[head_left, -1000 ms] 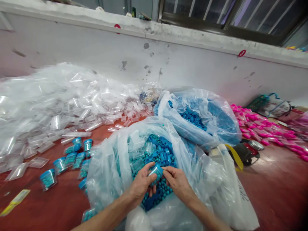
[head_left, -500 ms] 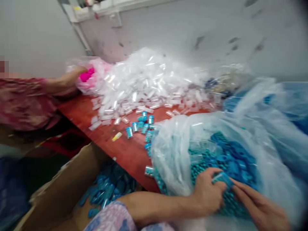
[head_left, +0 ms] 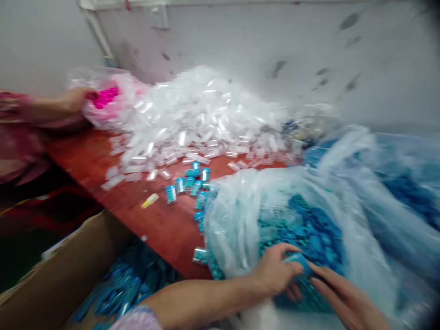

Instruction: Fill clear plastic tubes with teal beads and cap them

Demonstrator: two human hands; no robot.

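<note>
My left hand is closed round a small clear container with a blue cap. From the right, my right hand has its fingers pressed to the capped end of the same container. Both hands are over an open translucent bag filled with small teal beads and larger blue pieces. Left of the bag, several bead-filled containers with blue caps stand or lie on the red table. One more container lies against the bag's left side.
A big heap of clear tubes covers the table's back. At the left, another person's hand reaches to a bag of pink pieces. A cardboard box below holds blue items. A yellow-and-white piece lies near the table edge.
The view has shifted, so the table and bags appear further left. Both my hands still hold the container, now blurrier and more covered by fingers. The other person's hand stays at the pink bag.
</note>
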